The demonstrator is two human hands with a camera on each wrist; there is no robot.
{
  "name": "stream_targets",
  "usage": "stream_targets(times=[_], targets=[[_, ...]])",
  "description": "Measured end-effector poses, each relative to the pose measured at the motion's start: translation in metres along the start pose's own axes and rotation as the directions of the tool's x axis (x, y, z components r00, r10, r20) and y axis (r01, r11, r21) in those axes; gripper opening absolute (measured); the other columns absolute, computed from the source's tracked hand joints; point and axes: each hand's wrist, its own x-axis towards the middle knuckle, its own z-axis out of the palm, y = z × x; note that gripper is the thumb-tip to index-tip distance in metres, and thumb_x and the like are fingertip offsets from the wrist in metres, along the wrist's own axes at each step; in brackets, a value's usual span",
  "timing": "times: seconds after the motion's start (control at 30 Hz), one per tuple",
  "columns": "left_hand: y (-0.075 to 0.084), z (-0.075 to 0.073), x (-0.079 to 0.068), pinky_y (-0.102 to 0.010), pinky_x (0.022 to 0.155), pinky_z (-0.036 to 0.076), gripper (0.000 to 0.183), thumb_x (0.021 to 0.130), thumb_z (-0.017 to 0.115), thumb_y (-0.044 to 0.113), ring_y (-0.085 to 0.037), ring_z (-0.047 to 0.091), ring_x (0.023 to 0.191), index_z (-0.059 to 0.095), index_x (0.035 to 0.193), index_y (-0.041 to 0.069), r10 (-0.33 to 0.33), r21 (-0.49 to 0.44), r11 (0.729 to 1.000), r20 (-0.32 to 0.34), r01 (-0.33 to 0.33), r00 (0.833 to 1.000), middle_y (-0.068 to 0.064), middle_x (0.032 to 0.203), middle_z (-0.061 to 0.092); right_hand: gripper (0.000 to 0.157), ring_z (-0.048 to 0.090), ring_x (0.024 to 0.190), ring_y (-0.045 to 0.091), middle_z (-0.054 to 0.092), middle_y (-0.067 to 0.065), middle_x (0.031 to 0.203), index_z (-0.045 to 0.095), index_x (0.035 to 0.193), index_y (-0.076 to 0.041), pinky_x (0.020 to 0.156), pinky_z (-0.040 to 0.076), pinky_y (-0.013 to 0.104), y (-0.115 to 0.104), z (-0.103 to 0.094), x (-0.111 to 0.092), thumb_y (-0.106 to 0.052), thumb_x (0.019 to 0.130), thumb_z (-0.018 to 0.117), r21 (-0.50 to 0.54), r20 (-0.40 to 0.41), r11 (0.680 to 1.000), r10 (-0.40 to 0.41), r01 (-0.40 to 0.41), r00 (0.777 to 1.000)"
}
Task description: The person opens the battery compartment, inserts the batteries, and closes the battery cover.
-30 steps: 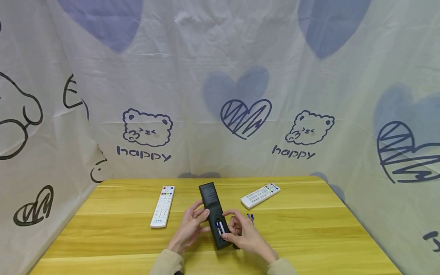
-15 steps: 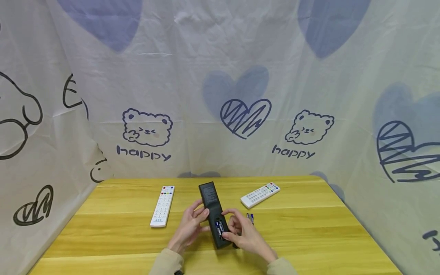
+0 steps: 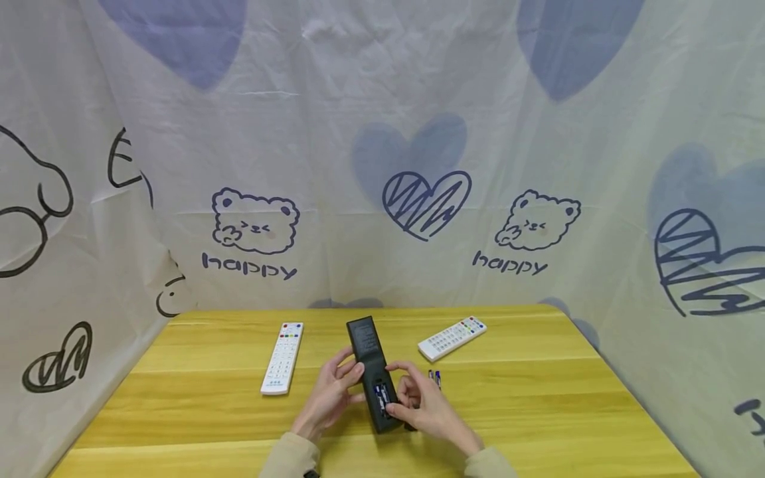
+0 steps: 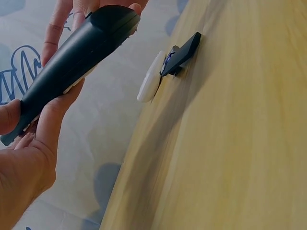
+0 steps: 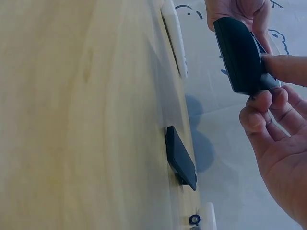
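So the right hand [image 5: 283, 143] sits at 3 o'clock, thumb against the edge of a black remote [image 5: 236, 56] around 2, fingers curled below. Left hand's [image 5: 242, 10] behind it at 1. Wood table [image 5: 86, 120] fills the 9 side, with a black cover [image 5: 179, 155] at 5, a battery [image 5: 194, 219] farther out, end-on. White remote [image 5: 174, 36] near 12, basically edge-on.

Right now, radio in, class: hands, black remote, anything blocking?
Left fingers grip black remote; right fingers touch its edge. Batteries inside open bay. Right thumb overlaps bay's edge.
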Motion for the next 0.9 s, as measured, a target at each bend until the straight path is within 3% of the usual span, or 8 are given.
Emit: stream_targets(times=[0.23,0.37,0.6,0.73,0.9], targets=[[0.0,0.0,0.001,-0.035,0.079,0.065,0.058,0.104,0.048,0.004,-0.011,0.069,0.102,0.021,0.154,-0.007,-0.017,-0.002,1.0,-0.017,0.017,1.0,-0.011,0.128,0.065,0.022,0.045,0.055,-0.004,0.056,0.01,0.065,0.06,0.115,0.0,0.05,0.042,0.015,0.004,-0.003,0.001,-0.017,0.102,0.059,-0.129,-0.148,0.991,0.005,-0.024,0.989],[0.0,-0.001,0.001,-0.034,0.079,0.065,0.057,0.104,0.048,0.004,-0.011,0.069,0.101,0.021,0.153,-0.007,-0.022,-0.015,1.0,-0.028,0.022,0.999,-0.007,0.125,0.067,0.016,0.04,0.055,-0.004,0.05,-0.003,0.063,0.067,0.102,-0.004,0.051,0.035,0.014,0.007,-0.004,0.001,-0.019,0.101,0.059,-0.254,-0.207,0.962,0.045,-0.098,0.977],[-0.002,-0.004,0.002,-0.034,0.079,0.065,0.063,0.104,0.052,0.008,-0.011,0.069,0.102,0.018,0.153,-0.009,0.022,-0.03,0.999,0.006,-0.021,1.0,-0.003,0.123,0.068,0.009,0.042,0.056,-0.001,0.054,-0.004,0.065,0.068,0.099,-0.007,0.05,0.036,0.016,0.012,-0.007,-0.004,-0.014,0.094,0.068,-0.393,-0.141,0.904,0.122,-0.169,0.983],[-0.002,-0.005,0.002,-0.034,0.078,0.065,0.063,0.104,0.052,0.008,-0.011,0.069,0.102,0.017,0.153,-0.011,0.037,-0.027,0.999,0.016,-0.037,0.999,-0.001,0.122,0.068,0.021,0.045,0.056,0.004,0.054,-0.004,0.065,0.066,0.104,-0.004,0.048,0.035,0.019,0.011,-0.01,-0.006,-0.016,0.089,0.074,-0.392,-0.109,0.887,0.22,-0.245,0.969],[0.001,-0.004,0.001,-0.033,0.079,0.065,0.06,0.104,0.05,0.006,-0.012,0.07,0.102,0.02,0.154,-0.007,-0.006,-0.026,1.0,-0.018,0.005,1.0,-0.009,0.128,0.066,0.034,0.049,0.059,0.009,0.056,-0.002,0.069,0.066,0.11,-0.005,0.051,0.037,0.02,0.009,-0.011,-0.007,-0.023,0.085,0.08,-0.401,-0.073,0.86,0.314,-0.316,0.947]])
